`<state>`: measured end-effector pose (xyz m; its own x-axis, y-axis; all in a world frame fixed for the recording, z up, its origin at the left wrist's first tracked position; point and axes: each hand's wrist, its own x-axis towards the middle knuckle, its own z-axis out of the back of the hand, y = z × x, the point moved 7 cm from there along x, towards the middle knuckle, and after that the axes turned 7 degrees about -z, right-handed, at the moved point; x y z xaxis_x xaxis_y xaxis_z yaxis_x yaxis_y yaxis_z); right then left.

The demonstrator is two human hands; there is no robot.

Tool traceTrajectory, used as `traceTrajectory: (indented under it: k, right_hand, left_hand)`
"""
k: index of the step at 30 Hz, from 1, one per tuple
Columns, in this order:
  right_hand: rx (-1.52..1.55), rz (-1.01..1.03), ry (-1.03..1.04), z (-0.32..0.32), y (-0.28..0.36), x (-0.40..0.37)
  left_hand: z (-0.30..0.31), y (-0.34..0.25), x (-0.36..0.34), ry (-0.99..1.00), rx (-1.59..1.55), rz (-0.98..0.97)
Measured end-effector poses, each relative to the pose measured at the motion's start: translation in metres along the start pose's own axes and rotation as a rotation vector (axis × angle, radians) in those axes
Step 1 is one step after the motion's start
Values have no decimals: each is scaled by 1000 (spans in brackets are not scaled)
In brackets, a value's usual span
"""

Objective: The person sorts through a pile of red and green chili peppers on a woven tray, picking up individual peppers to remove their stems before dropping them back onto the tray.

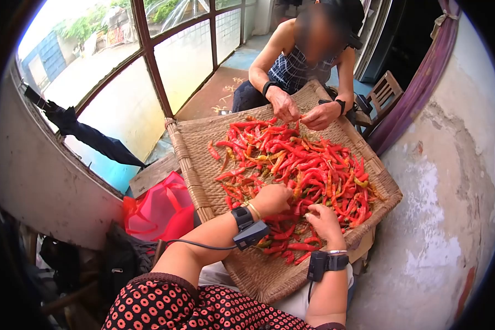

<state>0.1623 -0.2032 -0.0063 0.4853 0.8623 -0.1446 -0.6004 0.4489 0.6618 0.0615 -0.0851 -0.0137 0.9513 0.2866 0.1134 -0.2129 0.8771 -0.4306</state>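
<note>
Red chili peppers (313, 165), with a few orange and green ones among them, lie heaped on a woven wicker tray (203, 159). My left hand (272, 199) reaches into the near side of the heap, its fingers curled and closed at the peppers. What those fingertips hold is hidden. Just to its right, my right hand (324, 222) is also closed, thumb and fingers bent together over the peppers. Anything between them is too small to make out. Red peppers lie in the narrow gap between my two hands.
Across the tray, another person's hands (300, 114) meet over the far peppers. A red plastic bag (162, 206) sits left of the tray, below a folded black umbrella (93, 135). At right are a worn wall (429, 220) and a wooden chair (386, 93).
</note>
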Motion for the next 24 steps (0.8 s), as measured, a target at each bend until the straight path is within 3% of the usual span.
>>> traceTrajectory:
  k: [2,4,6,7,9,12,16,19,21,24]
  right_hand:
    - [266,-33,-33,2,-5,2]
    - [370,-75,-15,2,-6,4]
    - [639,-166,53,3,0,2]
    - [635,-166,60,1,0,3]
    - [912,-150,93,-1,-1,3]
    - [867,-144,96,0,0,2]
    - [863,-141,21,4,-3,4]
    - [788,-148,-87,14,-2,3]
    - [961,-103,-192,20,0,2]
    - [961,-116,-82,14,4,1]
  left_hand:
    - [3,-13,0,-10,-67,-88]
    - [16,-39,-3,-138,-424,-297]
    - [20,-51,-4,-86,-511,-312]
    - [17,-56,-4,-32,-596,-328]
    - [19,-61,-5,-68,-608,-401]
    - [19,-63,-6,-108,-645,-434]
    - [14,-64,-6,-66,-708,-414]
    - [0,-61,-4,76,-794,-291]
    - [5,-53,-4,-109,-732,-204]
    - [-1,-47,-4,-139,-691,-102]
